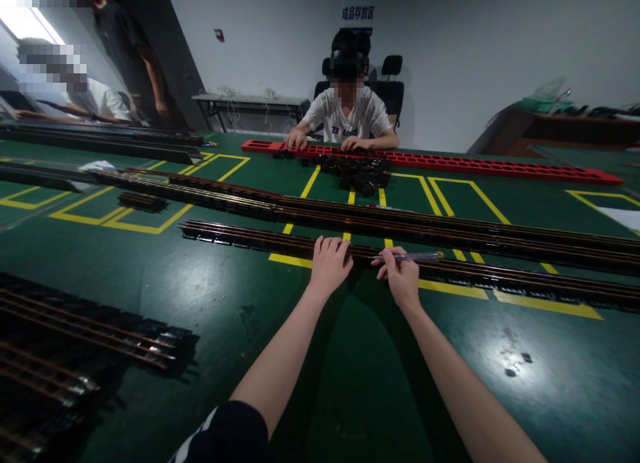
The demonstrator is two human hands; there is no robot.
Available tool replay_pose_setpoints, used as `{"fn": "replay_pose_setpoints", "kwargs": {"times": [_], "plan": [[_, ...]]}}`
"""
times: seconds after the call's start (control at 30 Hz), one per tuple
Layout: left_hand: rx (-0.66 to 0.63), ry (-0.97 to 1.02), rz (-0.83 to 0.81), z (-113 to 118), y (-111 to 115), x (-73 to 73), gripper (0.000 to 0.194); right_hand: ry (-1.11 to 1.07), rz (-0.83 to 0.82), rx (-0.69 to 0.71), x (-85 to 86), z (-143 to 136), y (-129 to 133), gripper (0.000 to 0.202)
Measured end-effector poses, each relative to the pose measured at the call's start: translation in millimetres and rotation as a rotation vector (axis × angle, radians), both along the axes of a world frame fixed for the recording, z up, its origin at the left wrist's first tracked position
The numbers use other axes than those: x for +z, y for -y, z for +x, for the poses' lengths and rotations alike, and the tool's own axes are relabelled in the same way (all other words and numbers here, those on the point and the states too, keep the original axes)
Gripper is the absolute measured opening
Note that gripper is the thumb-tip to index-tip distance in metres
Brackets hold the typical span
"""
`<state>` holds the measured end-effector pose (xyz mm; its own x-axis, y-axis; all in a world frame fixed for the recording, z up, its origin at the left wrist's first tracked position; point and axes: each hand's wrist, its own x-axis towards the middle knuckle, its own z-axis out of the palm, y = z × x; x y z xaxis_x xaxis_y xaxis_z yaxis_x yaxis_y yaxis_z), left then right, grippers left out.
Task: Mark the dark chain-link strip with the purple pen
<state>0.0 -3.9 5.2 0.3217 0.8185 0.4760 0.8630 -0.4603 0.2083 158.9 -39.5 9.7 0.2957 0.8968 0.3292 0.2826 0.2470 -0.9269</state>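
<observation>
A long dark bundle of strips with copper-coloured lines [475,274] runs across the green table in front of me. My left hand [331,263] rests on it, palm down, with the fingers spread. Just to the right, my right hand [399,269] holds a clear pen-like tool [425,256] between thumb and fingers. The tool's tip end points left, close to the bundle; whether it touches cannot be made out. Behind this bundle lies a longer, similar bundle [400,221], parallel and close to it.
Opposite, a person [350,113] has both hands at a red slotted rail [500,166], beside a pile of black parts [363,171]. More dark strips [90,319] lie at the near left. A short bundle [143,201] sits farther back. Two other people are at the far left.
</observation>
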Motion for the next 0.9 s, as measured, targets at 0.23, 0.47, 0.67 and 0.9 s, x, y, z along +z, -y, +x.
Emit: {"fn": "replay_pose_setpoints", "kwargs": {"times": [0.23, 0.47, 0.67, 0.9], "plan": [[0.005, -0.001, 0.011, -0.5, 0.3, 0.6, 0.028, -0.075, 0.013, -0.096, -1.9, -0.7, -0.2, 0.035], [-0.002, 0.008, 0.027, -1.0, -0.5, -2.8, 0.027, -0.1, 0.002, -0.109, -2.2, -0.7, -0.3, 0.032], [0.017, -0.022, 0.026, 1.3, 1.0, -2.3, 0.028, -0.073, -0.006, -0.091, -0.5, 0.1, 0.6, 0.033], [-0.002, -0.069, 0.044, 3.2, 3.8, 0.0, 0.034, -0.041, 0.001, -0.1, 0.0, 0.6, 1.3, 0.035]]}}
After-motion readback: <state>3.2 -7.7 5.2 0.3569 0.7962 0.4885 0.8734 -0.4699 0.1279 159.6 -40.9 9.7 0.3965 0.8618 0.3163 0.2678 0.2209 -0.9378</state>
